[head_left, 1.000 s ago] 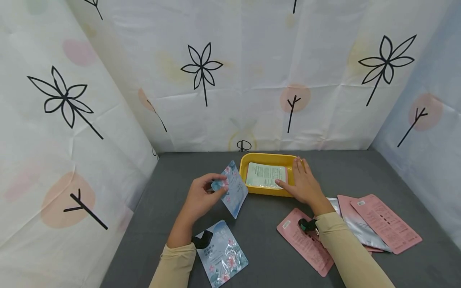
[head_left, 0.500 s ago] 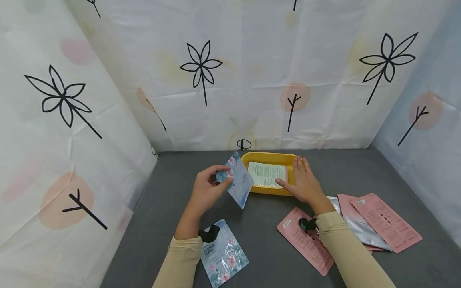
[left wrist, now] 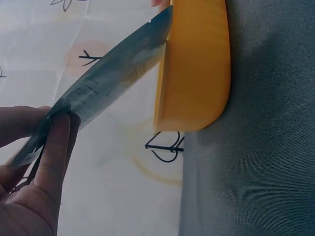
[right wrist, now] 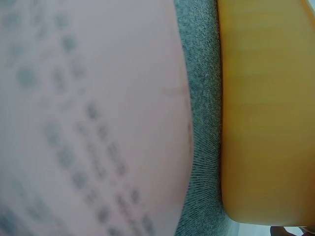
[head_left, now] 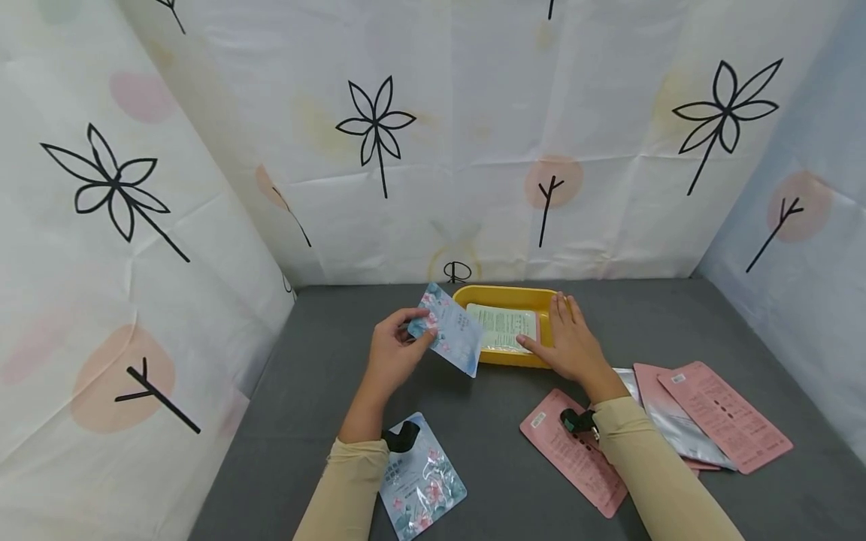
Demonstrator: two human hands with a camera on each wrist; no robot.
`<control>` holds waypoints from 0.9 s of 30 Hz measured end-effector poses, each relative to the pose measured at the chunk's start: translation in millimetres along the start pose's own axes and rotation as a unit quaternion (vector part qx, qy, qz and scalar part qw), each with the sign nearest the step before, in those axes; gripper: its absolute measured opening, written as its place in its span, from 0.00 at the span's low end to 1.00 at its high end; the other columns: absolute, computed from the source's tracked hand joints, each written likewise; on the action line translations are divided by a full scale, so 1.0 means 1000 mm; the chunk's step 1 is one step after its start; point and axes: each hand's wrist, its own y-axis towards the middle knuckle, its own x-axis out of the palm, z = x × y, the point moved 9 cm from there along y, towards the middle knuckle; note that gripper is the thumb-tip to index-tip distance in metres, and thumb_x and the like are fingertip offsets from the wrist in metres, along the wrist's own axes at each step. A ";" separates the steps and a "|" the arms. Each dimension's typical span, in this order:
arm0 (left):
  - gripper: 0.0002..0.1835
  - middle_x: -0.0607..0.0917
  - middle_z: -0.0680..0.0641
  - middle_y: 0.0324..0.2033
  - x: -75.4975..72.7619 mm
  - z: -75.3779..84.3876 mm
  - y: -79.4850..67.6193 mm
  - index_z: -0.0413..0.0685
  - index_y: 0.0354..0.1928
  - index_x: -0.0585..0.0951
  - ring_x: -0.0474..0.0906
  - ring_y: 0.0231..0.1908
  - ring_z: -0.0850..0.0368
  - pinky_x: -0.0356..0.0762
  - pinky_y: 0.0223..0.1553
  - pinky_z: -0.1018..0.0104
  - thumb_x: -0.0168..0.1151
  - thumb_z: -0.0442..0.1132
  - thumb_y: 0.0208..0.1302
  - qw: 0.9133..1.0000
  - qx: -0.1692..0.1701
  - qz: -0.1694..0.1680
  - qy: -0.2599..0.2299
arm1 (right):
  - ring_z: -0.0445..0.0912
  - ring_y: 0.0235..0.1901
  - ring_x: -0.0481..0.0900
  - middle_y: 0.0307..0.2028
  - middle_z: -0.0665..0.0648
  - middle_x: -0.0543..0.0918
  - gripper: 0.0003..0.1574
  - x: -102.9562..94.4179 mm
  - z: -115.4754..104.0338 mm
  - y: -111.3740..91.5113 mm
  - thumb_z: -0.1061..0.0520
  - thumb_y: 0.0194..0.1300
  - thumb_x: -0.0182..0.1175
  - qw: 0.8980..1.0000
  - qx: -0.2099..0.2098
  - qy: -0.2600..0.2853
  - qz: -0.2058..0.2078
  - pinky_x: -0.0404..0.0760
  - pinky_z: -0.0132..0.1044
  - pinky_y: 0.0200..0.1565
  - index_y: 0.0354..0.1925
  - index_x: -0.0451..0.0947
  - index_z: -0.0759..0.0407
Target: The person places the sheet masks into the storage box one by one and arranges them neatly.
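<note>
In the head view my left hand [head_left: 392, 352] pinches one end of a blue floral sachet [head_left: 455, 332] between thumb and fingers. The sachet is tilted, its far end over the left edge of a yellow tray [head_left: 510, 293]. From the left wrist, the sachet [left wrist: 113, 73] appears nearly edge-on against the tray wall [left wrist: 199, 73]; whether they touch I cannot tell. A pale green printed packet [head_left: 501, 328] with a pink edge lies inside the tray. My right hand [head_left: 575, 346] rests at the tray's right side, fingers straight, thumb spread over the packet's corner.
Another blue floral sachet [head_left: 428, 481] lies on the grey table [head_left: 494, 436] beneath my left wrist. To the right are a pink packet [head_left: 571, 451] partly under my right forearm, more pink packets [head_left: 725, 417] and a silver one [head_left: 666, 421]. Patterned cloth [head_left: 467, 150] hangs behind.
My left hand has moved right and slightly away from me, bringing the blue sachet over the tray's left edge and turning its face flatter. My right hand stays put.
</note>
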 end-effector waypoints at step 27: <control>0.30 0.87 0.43 0.49 0.022 -0.046 0.010 0.47 0.70 0.76 0.89 0.45 0.50 0.89 0.44 0.55 0.70 0.50 0.73 0.985 -0.098 -0.028 0.136 | 0.65 0.85 0.30 0.85 0.69 0.35 0.76 -0.001 0.000 0.000 0.16 0.71 0.46 1.000 0.003 0.005 -0.002 0.47 0.67 0.81 0.84 0.32 0.70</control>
